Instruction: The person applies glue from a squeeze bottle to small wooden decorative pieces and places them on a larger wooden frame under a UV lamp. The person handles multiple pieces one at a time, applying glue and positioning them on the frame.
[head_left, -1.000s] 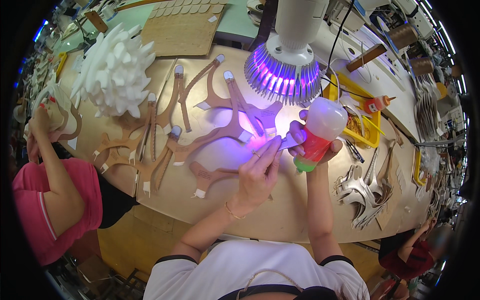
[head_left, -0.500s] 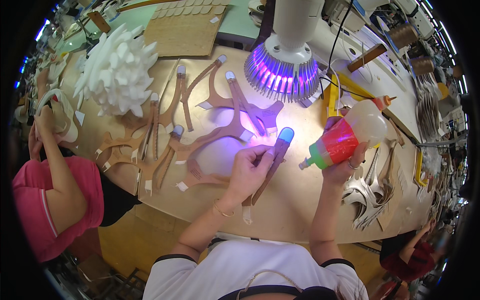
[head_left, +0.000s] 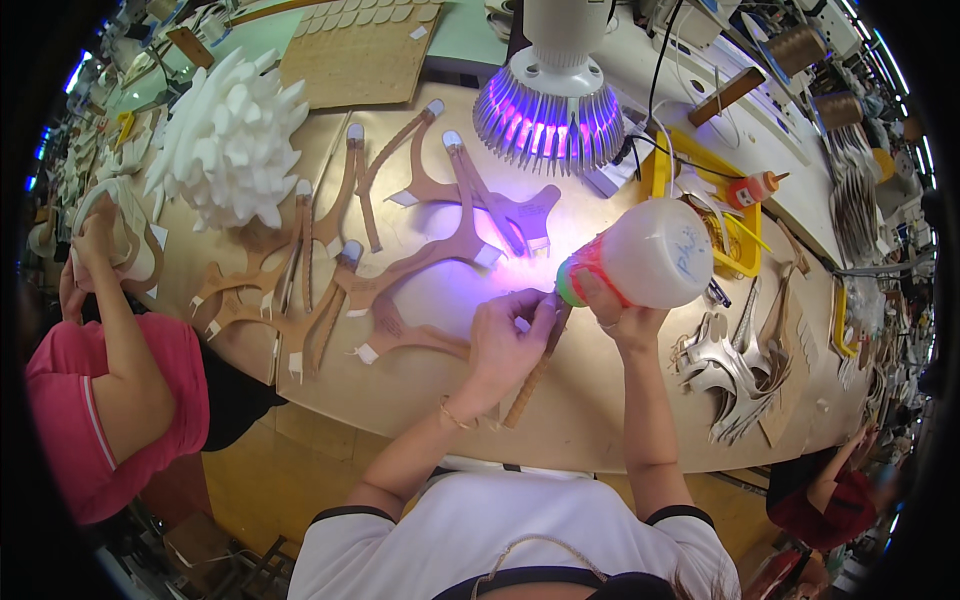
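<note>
My left hand (head_left: 508,335) is closed in a pinch on a narrow brown braided strap (head_left: 530,390), which slants down toward the table's near edge. In my right hand (head_left: 625,312) is a tilted white squeeze bottle (head_left: 660,255) with a red band and a green neck. Its neck is down at the strap's upper end, beside my left fingertips; the nozzle and that strap end are hidden, so I cannot tell whether they touch. Left of my hands lie several brown forked leather pieces (head_left: 455,250) with braided straps, some with pale-coated ends.
A finned lamp (head_left: 550,115) glows purple above the table (head_left: 600,420). Right are a yellow tray (head_left: 742,262), a small red bottle (head_left: 755,188) and silvery cut pieces (head_left: 722,370). A spiky white bundle (head_left: 230,145) stands left, near a co-worker in pink (head_left: 120,400).
My right hand has brought the squeeze bottle left and tilted its neck to the strap end by my left hand. The strap's pale-blue end, visible earlier, is now hidden. The view has shifted slightly.
</note>
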